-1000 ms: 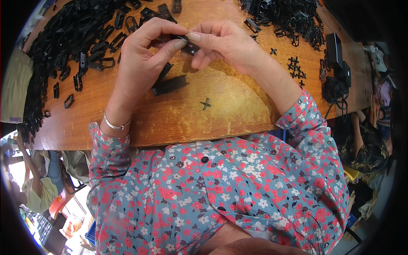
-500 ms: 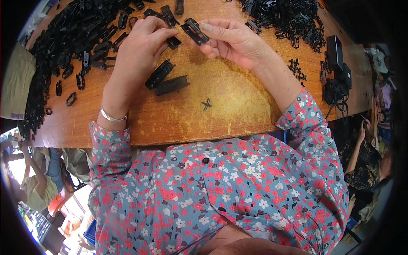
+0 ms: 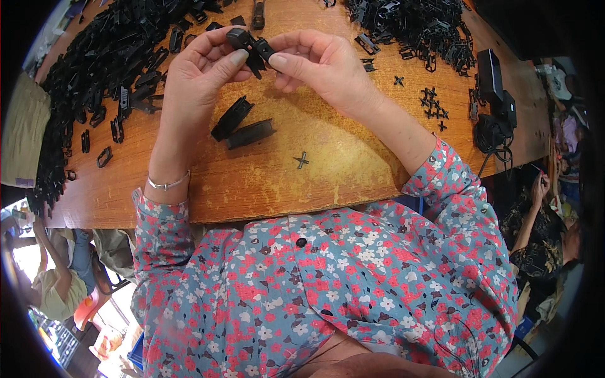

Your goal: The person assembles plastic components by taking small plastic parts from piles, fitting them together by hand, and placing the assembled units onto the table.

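Over the far middle of the table, both of my hands are closed on black plastic parts and bring them together. In my left hand (image 3: 205,74) is a long black plastic piece (image 3: 239,38), pinched between thumb and fingers. My right hand (image 3: 331,74) grips a black slotted plastic housing (image 3: 263,48), its end meeting the left piece. Fingers cover much of both, so I cannot tell whether they are joined. Below my hands, two black plastic housings (image 3: 232,118) lie side by side. Nearer to me sits a small black cross-shaped piece (image 3: 302,160).
A large heap of black plastic parts (image 3: 82,69) covers the left of the table; another pile (image 3: 409,25) is at the far right. Several small crosses (image 3: 433,104) lie right of my right forearm. Beyond stand a black box (image 3: 491,75) and coiled cable (image 3: 495,135). Other people sit nearby.
My left hand has picked up a black piece from the table and lifted it. The right hand has moved slightly left and turned its housing, so the two pieces now meet.
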### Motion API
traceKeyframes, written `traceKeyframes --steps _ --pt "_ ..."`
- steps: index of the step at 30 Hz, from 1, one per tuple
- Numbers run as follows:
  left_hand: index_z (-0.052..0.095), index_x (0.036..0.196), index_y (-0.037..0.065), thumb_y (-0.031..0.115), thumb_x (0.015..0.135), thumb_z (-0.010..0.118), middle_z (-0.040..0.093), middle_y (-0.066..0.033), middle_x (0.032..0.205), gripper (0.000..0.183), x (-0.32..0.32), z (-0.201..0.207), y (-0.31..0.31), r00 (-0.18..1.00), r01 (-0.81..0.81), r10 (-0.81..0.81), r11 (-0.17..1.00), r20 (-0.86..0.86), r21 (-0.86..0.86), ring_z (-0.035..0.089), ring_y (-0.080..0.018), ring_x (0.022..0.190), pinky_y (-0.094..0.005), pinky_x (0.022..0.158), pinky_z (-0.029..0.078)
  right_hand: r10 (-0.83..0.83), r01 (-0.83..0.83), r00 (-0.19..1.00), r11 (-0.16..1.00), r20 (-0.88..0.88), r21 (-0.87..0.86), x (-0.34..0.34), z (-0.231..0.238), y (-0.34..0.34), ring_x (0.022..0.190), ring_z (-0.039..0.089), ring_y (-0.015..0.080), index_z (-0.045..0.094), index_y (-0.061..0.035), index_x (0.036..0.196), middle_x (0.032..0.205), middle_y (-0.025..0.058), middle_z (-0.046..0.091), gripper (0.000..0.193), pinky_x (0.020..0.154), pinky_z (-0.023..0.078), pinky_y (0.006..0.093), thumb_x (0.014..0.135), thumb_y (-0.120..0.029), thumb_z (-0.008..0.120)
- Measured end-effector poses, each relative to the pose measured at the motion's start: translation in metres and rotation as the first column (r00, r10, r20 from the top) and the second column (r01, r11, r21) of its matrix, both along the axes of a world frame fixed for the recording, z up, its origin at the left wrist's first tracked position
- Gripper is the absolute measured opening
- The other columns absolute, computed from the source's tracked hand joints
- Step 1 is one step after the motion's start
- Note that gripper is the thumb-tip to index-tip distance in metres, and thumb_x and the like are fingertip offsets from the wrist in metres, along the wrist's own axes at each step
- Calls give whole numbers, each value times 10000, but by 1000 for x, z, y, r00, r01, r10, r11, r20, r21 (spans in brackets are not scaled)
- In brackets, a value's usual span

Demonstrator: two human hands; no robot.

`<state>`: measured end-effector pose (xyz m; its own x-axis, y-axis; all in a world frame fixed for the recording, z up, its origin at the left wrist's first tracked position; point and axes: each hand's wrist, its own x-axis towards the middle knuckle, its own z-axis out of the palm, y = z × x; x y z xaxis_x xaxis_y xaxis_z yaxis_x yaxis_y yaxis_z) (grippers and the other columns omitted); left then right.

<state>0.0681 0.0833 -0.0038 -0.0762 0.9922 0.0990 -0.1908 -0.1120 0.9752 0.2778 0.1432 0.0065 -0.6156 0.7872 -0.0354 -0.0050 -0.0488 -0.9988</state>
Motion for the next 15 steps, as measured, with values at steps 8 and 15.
traceKeyframes --steps 8,15 --pt "579 1334 -39 66 962 688 676 -64 1083 401 11 5 -3 1000 22 -22 998 -6 -58 669 -99 915 -234 852 574 -114 36 982 896 150 443 -3 -5 -3 760 700 127 666 51 1114 868 91 732 291 655 567 287 882 -83 779" --pt "605 1325 -28 54 952 702 668 -34 1080 394 32 3 -11 1000 -15 15 998 -5 53 664 -104 943 -221 860 539 -240 15 936 757 257 654 -3 1 -7 742 708 236 658 2 980 849 127 718 323 676 564 349 799 -171 863"
